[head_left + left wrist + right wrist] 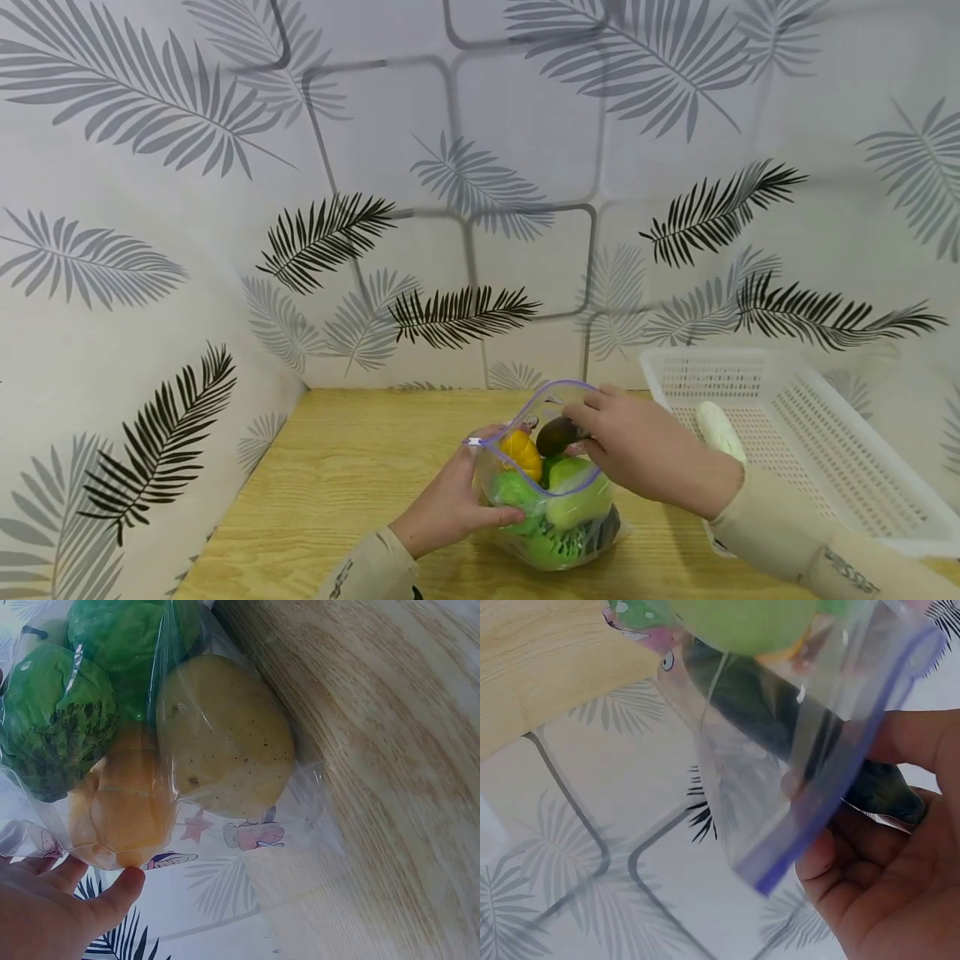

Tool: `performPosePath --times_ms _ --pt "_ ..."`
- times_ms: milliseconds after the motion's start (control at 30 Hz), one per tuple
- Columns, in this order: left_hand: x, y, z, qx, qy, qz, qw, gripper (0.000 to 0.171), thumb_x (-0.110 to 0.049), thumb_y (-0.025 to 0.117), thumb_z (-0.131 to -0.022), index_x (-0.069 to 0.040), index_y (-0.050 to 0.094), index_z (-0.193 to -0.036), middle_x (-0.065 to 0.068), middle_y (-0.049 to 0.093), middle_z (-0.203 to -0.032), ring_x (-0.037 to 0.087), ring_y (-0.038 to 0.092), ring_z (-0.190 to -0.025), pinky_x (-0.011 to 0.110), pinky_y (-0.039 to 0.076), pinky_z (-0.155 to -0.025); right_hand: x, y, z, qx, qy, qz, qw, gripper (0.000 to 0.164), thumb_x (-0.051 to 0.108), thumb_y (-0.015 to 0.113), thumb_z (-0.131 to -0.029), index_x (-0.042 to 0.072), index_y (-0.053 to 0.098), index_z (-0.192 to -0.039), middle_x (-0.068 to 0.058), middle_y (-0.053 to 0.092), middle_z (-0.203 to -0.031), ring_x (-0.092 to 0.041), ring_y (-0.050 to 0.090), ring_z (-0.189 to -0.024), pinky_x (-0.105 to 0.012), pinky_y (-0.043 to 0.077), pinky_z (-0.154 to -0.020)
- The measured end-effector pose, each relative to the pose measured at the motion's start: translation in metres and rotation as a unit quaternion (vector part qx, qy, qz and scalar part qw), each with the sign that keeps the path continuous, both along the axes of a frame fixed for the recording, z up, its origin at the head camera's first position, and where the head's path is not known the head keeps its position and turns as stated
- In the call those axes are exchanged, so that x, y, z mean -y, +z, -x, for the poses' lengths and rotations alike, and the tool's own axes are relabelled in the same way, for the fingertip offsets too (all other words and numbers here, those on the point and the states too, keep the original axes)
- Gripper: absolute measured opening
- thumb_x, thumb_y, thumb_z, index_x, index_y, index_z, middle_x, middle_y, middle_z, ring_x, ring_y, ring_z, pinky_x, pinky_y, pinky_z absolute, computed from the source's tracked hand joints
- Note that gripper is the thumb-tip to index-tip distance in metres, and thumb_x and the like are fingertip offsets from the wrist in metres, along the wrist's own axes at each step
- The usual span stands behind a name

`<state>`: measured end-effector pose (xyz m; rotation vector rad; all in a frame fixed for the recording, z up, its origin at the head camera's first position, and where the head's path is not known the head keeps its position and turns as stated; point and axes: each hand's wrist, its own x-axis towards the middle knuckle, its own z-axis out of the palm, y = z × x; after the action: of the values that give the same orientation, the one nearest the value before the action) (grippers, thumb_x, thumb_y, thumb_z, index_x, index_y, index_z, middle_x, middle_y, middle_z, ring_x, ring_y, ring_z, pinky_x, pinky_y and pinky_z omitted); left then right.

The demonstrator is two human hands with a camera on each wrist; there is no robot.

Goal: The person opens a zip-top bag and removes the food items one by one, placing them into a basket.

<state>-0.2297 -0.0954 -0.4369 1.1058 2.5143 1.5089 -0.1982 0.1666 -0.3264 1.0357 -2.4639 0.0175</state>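
Note:
A clear zip-top bag (551, 493) with a purple rim stands on the table, its mouth wide. My left hand (450, 500) grips its left side, thumb in front and fingers partly hidden behind. At the mouth, my right hand (637, 442) holds the end of a long dark green vegetable (750, 705), whose other end reaches down inside the bag. Through the plastic show a small orange pumpkin (521, 454), a pale green vegetable (577, 496) and a dark-marked green vegetable (60, 716). A potato (225, 739) lies against the wall in the left wrist view.
To the right stands a white perforated basket (862, 475) with a long whitish vegetable (720, 432) in it, partly behind my right arm. The wooden table (337, 483) meets a leaf-patterned wall (525, 250) at the back.

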Motion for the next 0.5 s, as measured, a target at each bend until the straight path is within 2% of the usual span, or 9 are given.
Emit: performPosePath --times_ms 100,267,333,500 --pt "0.0 -0.001 0.001 0.002 0.01 0.008 0.9999 0.09 -0.043 0.08 -0.073 -0.026 0.029 -0.145 -0.008 0.034 -0.147 0.013 0.032 -0.128 0.058 0.03 -0.105 -0.011 0.011 -0.005 0.006 -0.008 0.028 1.0 0.036 0.02 0.075 -0.077 0.01 0.067 -0.11 -0.001 0.066 -0.091 -0.015 0.056 -0.079 -0.033 0.055 -0.06" --pt "-0.001 -0.001 0.001 0.001 0.014 0.013 0.9998 0.09 -0.045 0.079 -0.073 -0.026 0.029 -0.145 -0.007 0.034 -0.147 0.012 0.032 -0.128 0.056 0.03 -0.105 -0.035 0.033 -0.019 0.012 -0.065 0.055 0.996 0.035 0.025 0.073 -0.078 0.013 0.069 -0.11 -0.002 0.069 -0.092 -0.014 0.058 -0.075 -0.035 0.054 -0.054" --pt "-0.002 -0.001 0.001 0.003 0.016 0.013 0.9998 0.089 -0.045 0.079 -0.072 -0.028 0.029 -0.144 -0.01 0.034 -0.147 0.011 0.032 -0.128 0.055 0.029 -0.106 -0.046 0.042 -0.025 0.003 -0.082 0.065 0.995 0.034 0.027 0.072 -0.078 0.014 0.069 -0.109 -0.003 0.069 -0.091 -0.013 0.058 -0.072 -0.036 0.052 -0.052" --pt "-0.001 -0.002 0.002 0.01 0.024 0.013 0.9996 0.089 -0.045 0.08 -0.071 -0.035 0.028 -0.143 -0.011 0.034 -0.146 0.01 0.033 -0.127 0.052 0.029 -0.107 -0.072 0.06 -0.032 -0.025 -0.093 0.095 0.991 0.033 0.026 0.072 -0.08 0.012 0.068 -0.11 -0.004 0.07 -0.087 -0.011 0.057 -0.066 -0.033 0.047 -0.048"
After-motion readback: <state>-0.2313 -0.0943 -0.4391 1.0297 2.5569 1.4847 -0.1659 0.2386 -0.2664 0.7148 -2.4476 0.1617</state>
